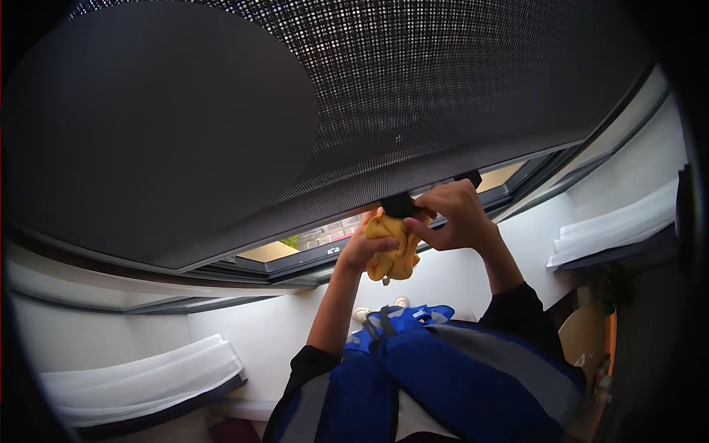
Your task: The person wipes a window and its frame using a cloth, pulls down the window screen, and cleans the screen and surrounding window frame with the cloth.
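Window blind: one dark, perforated window blind (473,96) filled the upper part of your view; its lower edge hung aslant, just above your hands.
Window frame: one dark window frame (295,267) was partly visible under the blind, with a strip of outdoors behind it.
Vest: you wore one blue vest (458,373) with grey panels, over two black sleeves (517,314).
Folded white fabric: two pieces, one folded white fabric at left (140,384) and one at right (620,229), both well apart from your hands.
Right hand: your right hand (459,214) was raised to the blind's edge, its fingers bent, thumb and forefinger close together at a black tab. I could not tell whether they pinched the tab, the cloth, or both.
Left hand: your left hand (362,247) was closed around the cloth, the thumb laid across its front, probably so that the loose folds did not slip.
Yellow cloth: one bunched yellow cloth (395,258) was in your left hand, directly below the tab; gathered like this, it seemed easier to hold in one palm.
Black tabs: two, one black tab (397,204) between your hands, the other (468,178) just behind your right knuckles.
Shoes: two pale shoes (401,302) showed far below.
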The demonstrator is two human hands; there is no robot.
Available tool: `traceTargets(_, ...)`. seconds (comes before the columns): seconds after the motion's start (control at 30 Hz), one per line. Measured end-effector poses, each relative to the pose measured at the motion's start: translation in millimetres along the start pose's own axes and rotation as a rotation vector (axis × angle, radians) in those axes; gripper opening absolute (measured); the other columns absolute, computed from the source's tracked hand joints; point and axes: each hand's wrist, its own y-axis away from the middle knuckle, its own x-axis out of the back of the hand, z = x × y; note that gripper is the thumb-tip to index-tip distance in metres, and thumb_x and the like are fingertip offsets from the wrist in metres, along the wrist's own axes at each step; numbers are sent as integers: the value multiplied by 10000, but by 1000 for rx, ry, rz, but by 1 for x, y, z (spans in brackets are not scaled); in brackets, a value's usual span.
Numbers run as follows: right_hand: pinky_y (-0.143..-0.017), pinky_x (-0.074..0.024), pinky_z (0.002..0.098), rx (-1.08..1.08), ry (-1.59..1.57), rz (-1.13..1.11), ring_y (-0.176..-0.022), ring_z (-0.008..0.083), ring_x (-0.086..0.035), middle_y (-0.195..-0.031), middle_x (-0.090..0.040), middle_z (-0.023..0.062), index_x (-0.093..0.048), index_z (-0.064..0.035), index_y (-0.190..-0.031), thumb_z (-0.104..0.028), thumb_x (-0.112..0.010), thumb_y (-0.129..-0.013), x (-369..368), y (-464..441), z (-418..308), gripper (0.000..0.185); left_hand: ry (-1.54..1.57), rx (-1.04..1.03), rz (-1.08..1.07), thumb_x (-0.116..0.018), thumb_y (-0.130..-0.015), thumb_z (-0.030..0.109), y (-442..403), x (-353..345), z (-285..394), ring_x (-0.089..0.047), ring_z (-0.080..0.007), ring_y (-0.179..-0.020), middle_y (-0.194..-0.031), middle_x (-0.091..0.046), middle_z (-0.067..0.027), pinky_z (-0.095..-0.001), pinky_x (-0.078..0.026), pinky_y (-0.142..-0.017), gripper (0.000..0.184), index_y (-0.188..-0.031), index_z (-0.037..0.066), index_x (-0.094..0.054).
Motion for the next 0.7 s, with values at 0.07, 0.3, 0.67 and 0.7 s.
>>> traceTargets(0.07, -409, -375, 256, 8, -18, 4, -396, 147, -510, -488, -522, 23, -577, -62, -640, -292, -668, -730, -2, 0, 1, 263, 31, -14, 9, -732, -599, 85, 1, 2, -3, -586, -198, -902, -970, -555, -102, -318, -500, -804, 595, -1110, 8, -438)
traceTargets(0.3, -417, -384, 239, 10, 6, -25, -425, 136, -533, -511, -541, 13, -591, -59, -664, -261, -697, -708, -6, 1, 7, 233, 19, 32, 34, -754, -607, 105, 1, 17, -13, -557, -225, -967, -1032, -514, -128, -343, -475, -856, 706, -1181, 21, -351)
traceTargets(0.67, -404, -348, 243, 49, 49, 34, -405, 130, -511, -493, -516, 2, -588, -65, -658, -262, -716, -714, -8, -4, 3, 241, 25, -12, 37, -772, -602, 132, 2, 14, -6, -543, -210, -980, -1047, -499, -115, -329, -468, -857, 733, -1191, 30, -348)
traceTargets(0.7, -405, -345, 244, 51, 61, 30, -403, 129, -508, -493, -516, 0, -585, -67, -653, -263, -712, -718, -8, -6, 3, 243, 29, -26, 32, -766, -608, 141, 2, 10, -2, -544, -210, -978, -1045, -500, -113, -327, -470, -855, 728, -1193, 32, -348)
